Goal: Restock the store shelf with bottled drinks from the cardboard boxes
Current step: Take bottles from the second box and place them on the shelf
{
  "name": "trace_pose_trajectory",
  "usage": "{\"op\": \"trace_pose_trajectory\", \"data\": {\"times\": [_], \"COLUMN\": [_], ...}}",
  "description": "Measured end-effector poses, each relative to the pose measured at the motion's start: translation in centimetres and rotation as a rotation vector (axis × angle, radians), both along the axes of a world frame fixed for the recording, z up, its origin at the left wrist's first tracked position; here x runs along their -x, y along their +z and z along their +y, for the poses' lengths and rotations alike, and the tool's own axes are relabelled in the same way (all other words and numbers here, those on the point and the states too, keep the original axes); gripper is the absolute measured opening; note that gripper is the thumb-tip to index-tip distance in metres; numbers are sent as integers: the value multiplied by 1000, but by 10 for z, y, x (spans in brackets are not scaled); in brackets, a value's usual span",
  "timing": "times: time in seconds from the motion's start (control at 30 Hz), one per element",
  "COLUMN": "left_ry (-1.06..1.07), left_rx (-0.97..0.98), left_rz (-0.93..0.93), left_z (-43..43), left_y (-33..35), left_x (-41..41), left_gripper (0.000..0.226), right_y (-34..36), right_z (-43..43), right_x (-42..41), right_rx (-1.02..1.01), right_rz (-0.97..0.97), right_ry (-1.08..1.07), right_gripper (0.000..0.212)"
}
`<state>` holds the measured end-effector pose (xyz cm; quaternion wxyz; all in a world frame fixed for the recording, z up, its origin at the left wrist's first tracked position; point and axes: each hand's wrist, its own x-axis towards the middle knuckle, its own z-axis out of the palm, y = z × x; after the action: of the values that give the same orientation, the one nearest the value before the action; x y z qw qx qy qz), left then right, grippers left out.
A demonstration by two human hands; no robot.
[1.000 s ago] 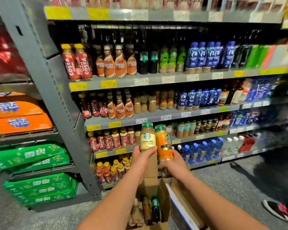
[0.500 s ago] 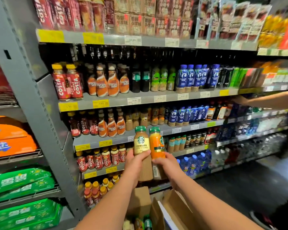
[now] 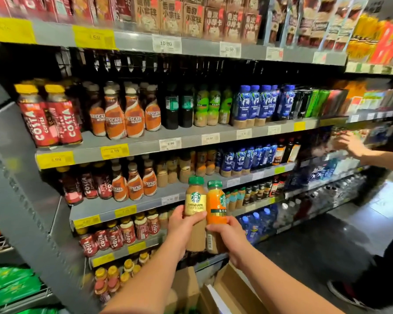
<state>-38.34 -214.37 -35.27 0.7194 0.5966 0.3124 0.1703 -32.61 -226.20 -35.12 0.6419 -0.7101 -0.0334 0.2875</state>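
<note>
Bottled drinks, two in hand: a Cheese Latte bottle [image 3: 195, 201] in the left hand [image 3: 180, 230], an orange-label bottle [image 3: 216, 206] in the right hand [image 3: 232, 237]. Both are upright, side by side and touching, held out in front of the store shelf [image 3: 95, 215]. They're roughly level with the tier where a row of similar green-capped bottles [image 3: 235, 198] stands just to the right. Neither is on a shelf yet.

Grip: each hand's fingers curl round the lower body of its bottle. The left thumb lies across the front at the label's lower edge. Caps and upper labels are free.

Handling, my read:
- Rigid and full of liquid, so fairly heavy for what they are, and should stand fine once set down.
- Can't tell glass from plastic — treat as breakable.
- Sleeves look smooth, probably slick. A wrap round the body is the right hold, not the cap.
- Main risks: the two bottles knocking together, or clipping front-row stock on the way in.

Next move probably calls for finding the matching facing, setting the base on the shelf lip and pushing back, label out. One at a time looks safer than both.

Cardboard box [image 3: 234, 288] sits open below the forearms at the bottom edge; contents not readable. Another person's hand [image 3: 349, 146] reaches into the shelf further right, well apart from this work.
</note>
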Motion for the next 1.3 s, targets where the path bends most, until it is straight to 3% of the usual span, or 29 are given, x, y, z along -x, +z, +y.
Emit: {"op": "trace_pose_trajectory", "data": {"times": [0.3,0.57,0.67,1.07,1.3], "left_ry": [81,257,307,385,424], "left_rx": [-10,-121,-254,-627,-602], "left_rz": [-23,35,70,132,53], "left_z": [34,85,97,138,135], "left_y": [-27,-64,-81,-93,-116], "left_x": [-84,-186,-216,-265,-285], "left_gripper": [36,26,29,30,36], "right_y": [-23,-46,-59,-88,-109], "right_z": [41,95,114,169,176], "right_x": [-100,-231,-264,-314,-334], "right_rx": [5,127,121,57,25], "right_rz": [18,-206,-252,-324,-363], "right_ry": [100,340,342,308,260], "right_gripper": [27,39,49,52,54]}}
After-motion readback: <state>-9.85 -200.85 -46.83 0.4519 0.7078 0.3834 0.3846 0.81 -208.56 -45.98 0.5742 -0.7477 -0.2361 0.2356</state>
